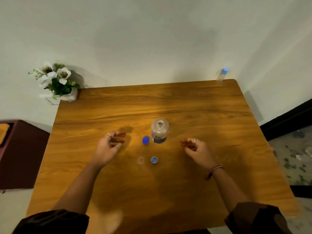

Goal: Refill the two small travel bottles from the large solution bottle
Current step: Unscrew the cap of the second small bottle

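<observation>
Both caps off, so we're at pour step. Large solution bottle (pixel 159 130) open mid-desk (pixel 194 102), small travel bottle (pixel 140 160) nearer front edge, second one (pixel 221 75) at far right corner. Left grip (pixel 108 147) and right grip (pixel 196 147) loosely curled, holding nothing. Next we'd lift big one, tip slow.

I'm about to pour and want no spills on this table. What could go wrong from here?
1. The large bottle stands uncapped between both hands; a knock from the left hand or right hand could tip it.
2. The small open bottle is clear, narrow-mouthed and hard to see, so the pour may miss.
3. The second travel bottle sits at the table's far corner, where reaching could knock it off.
</observation>
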Available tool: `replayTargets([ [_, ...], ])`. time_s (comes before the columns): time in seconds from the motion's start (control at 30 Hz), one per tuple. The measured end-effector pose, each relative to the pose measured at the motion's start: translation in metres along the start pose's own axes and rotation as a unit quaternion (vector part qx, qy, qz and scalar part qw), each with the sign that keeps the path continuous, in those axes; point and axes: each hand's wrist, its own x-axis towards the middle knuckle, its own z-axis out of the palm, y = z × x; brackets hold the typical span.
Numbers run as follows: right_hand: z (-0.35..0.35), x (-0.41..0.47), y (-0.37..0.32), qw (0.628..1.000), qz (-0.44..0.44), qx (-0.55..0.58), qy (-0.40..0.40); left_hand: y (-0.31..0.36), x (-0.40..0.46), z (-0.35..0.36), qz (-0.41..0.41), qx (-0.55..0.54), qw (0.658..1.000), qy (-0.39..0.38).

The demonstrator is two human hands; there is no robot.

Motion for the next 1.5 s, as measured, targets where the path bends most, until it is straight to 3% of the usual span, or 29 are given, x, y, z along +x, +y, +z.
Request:
replayTargets([
  [0.1,-0.057,0.034,-0.011,0.995,0.0,0.024,0.1,0.052,0.024,-0.008,0.072,-0.029,0.993,0.085],
  [0.27,-0.149,0.115,-0.034,0.955,-0.018,0.063,0.289,0.128,0.044,-0.007,0.149,-0.074,0.98,0.112],
  [0.37,-0.189,0.166,-0.044,0.936,-0.025,0.066,0.344,0.154,0.05,0.001,0.163,-0.065,0.976,0.129],
  [0.67,-0.218,0.256,-0.029,0.952,0.035,-0.022,0.303,0.185,0.059,0.03,0.169,-0.004,0.978,0.125],
  [1.07,-0.221,0.284,-0.02,0.948,0.053,0.007,0.315,0.189,0.068,0.046,0.169,-0.013,0.978,0.124],
  [1.27,-0.187,0.247,-0.057,0.97,-0.028,-0.02,0.242,0.197,0.063,0.059,0.182,-0.032,0.978,0.098],
  [1.5,-0.128,0.141,-0.168,0.98,-0.174,-0.041,0.091,0.202,0.045,0.056,0.192,-0.046,0.978,0.064],
])
